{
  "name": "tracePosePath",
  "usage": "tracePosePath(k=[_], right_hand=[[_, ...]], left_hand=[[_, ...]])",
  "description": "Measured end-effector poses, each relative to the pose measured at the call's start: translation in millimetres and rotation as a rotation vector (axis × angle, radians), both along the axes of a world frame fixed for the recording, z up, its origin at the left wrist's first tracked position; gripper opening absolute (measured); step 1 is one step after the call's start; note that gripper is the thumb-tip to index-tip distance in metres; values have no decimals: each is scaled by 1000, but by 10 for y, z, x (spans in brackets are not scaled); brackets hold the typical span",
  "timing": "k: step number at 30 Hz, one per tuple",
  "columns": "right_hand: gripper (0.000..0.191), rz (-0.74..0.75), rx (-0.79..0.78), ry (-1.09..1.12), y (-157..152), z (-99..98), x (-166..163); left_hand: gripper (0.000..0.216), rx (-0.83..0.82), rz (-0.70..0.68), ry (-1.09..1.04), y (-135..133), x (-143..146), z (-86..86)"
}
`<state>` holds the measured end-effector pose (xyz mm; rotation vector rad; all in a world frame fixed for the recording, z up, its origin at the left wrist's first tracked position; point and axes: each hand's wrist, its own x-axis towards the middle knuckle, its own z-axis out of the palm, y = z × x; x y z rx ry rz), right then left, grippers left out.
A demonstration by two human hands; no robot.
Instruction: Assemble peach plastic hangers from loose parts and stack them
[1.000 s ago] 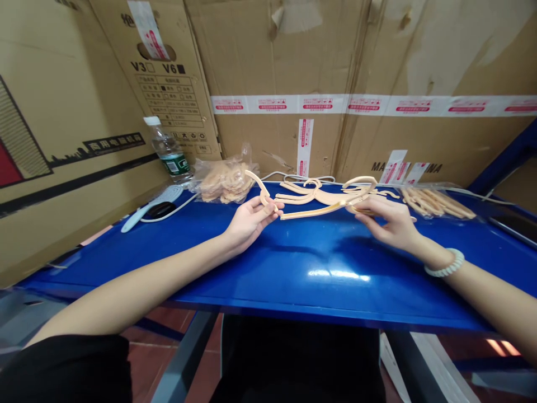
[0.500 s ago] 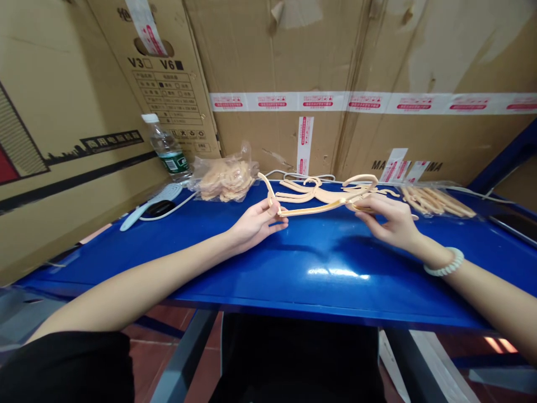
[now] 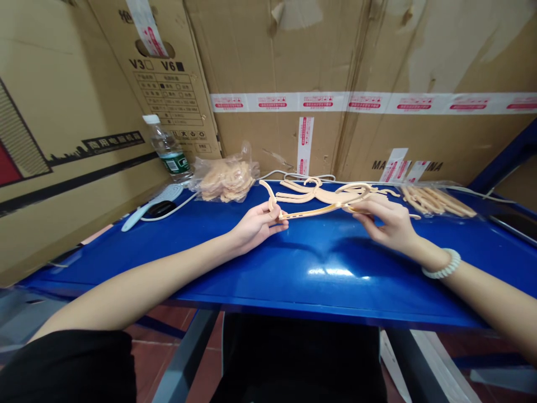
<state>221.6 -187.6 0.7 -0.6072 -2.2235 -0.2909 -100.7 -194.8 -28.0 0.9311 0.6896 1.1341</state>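
Note:
Both hands hold one thin beige plastic hanger (image 3: pixel 312 211) just above the blue table (image 3: pixel 293 263). My left hand (image 3: pixel 255 226) pinches its left end, where a curved arm sticks up. My right hand (image 3: pixel 388 221) grips the right end beside the hook loop; a white bead bracelet is on that wrist. Behind the hanger lies a small pile of the same beige hangers (image 3: pixel 308 191).
A clear bag of beige parts (image 3: pixel 224 180) lies at the back left, another bag of long beige pieces (image 3: pixel 436 201) at the back right. A water bottle (image 3: pixel 168 148), a white handheld device (image 3: pixel 149 206) with a cable and cardboard boxes (image 3: pixel 293 67) line the back and left.
The hanger has been lowered and turned flatter toward the table. My left hand slid a little to the right along its end; the hook loop at my right hand dropped.

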Motion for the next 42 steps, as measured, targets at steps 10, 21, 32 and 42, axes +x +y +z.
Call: tracePosePath(k=[10, 21, 32, 42], right_hand=[[15, -25, -4, 3, 23, -29, 7], [20, 34, -24, -11, -62, -41, -78], [17, 26, -43, 5, -133, -59, -155], [14, 10, -107, 26, -172, -82, -173]], left_hand=[[26, 3, 25, -13, 40, -23, -49], [34, 80, 108, 71, 19, -16, -64], [29, 150, 223, 97, 34, -16, -108], [30, 205, 269, 102, 21, -21, -93]])
